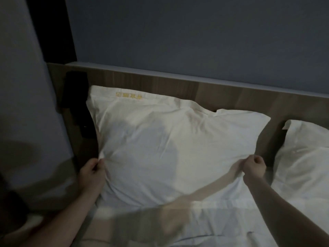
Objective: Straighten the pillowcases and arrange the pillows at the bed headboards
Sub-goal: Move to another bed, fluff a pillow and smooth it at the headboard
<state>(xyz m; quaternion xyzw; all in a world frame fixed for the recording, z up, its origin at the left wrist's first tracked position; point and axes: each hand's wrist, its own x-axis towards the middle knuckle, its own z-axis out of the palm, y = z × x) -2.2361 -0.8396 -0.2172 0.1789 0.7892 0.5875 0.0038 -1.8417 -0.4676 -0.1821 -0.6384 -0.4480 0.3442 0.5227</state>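
A large white pillow (169, 145) with yellow embroidered lettering near its top edge leans against the wooden headboard (222, 95). My left hand (92, 171) pinches the pillowcase at its lower left corner. My right hand (253, 167) is closed on the fabric at the lower right corner. The case is lightly wrinkled. A second white pillow (306, 157) lies to the right, cut off by the frame edge, also against the headboard.
A white sheet (195, 225) covers the bed below the pillows. A dark panel (76, 104) is mounted on the headboard's left end. A grey wall (23, 104) stands close on the left, and a blue-grey wall rises behind the headboard.
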